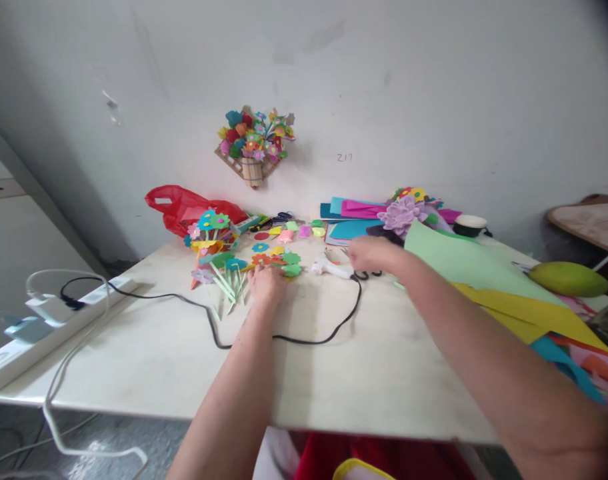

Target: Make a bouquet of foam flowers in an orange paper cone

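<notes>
My left hand (267, 283) rests at the near edge of a group of flat foam flowers, its fingers reaching onto an orange flower (274, 260). Just left of it lie pale green paper strips (225, 288). My right hand (373, 254) is closed, with its fingers turned down above the table; what they hold, if anything, is hidden. Beside that hand lies a white glue gun (333, 269) with a black cord (309, 343). Dark scissor handles (364, 275) show below the right wrist.
Foam flowers on stems (214, 227) stand by a red plastic bag (184, 208). Green sheets (464, 263) and yellow sheets (529, 313) cover the right side, near a green mango-like fruit (569, 279). A power strip (49, 337) lies along the left edge. A flower basket (253, 171) hangs on the wall.
</notes>
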Demonstrator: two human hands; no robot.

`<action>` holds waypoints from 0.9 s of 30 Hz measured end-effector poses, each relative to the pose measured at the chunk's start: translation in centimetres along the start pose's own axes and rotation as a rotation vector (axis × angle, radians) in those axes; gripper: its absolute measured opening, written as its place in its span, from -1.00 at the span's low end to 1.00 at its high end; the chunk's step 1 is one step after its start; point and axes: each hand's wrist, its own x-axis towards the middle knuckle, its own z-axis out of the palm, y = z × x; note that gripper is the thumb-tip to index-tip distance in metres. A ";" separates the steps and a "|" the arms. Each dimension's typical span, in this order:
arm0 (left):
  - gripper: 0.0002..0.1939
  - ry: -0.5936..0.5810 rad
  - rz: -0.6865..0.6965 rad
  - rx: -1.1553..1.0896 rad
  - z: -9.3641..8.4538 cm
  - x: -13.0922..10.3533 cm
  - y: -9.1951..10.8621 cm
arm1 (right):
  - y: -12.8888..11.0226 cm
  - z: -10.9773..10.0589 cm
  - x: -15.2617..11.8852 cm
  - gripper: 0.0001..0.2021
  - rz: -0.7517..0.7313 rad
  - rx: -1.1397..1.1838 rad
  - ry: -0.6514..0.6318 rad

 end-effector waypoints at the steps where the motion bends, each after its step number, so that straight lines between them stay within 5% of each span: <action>1: -0.72 -0.002 -0.002 0.005 0.0 0.0 0.1 | 2.0 -0.4 -0.7 -0.79 0.065 -0.056 -0.044; 4: -0.68 0.018 -0.009 -0.012 -0.1 0.1 0.5 | 6.2 -0.7 -2.2 -0.79 0.317 -0.123 -0.139; 6: -0.63 0.085 -0.011 -0.093 -0.1 0.2 0.7 | 6.9 -0.3 -2.4 -0.76 0.333 -0.098 -0.127; 10: -0.56 0.203 -0.022 -0.342 0.0 0.5 0.8 | 3.5 1.5 -1.2 -0.71 0.175 -0.043 -0.005; 16: -0.53 0.085 -0.227 -0.575 0.7 0.4 1.1 | -2.1 4.3 1.5 -0.66 0.047 0.014 0.079; 23: -0.95 0.077 -0.191 -0.433 1.0 0.6 0.6 | -3.0 5.5 3.1 -0.68 0.039 0.008 0.104; 27: -0.94 0.027 -0.196 -0.330 0.7 0.6 0.5 | -3.1 5.9 3.5 -0.58 0.066 0.092 0.087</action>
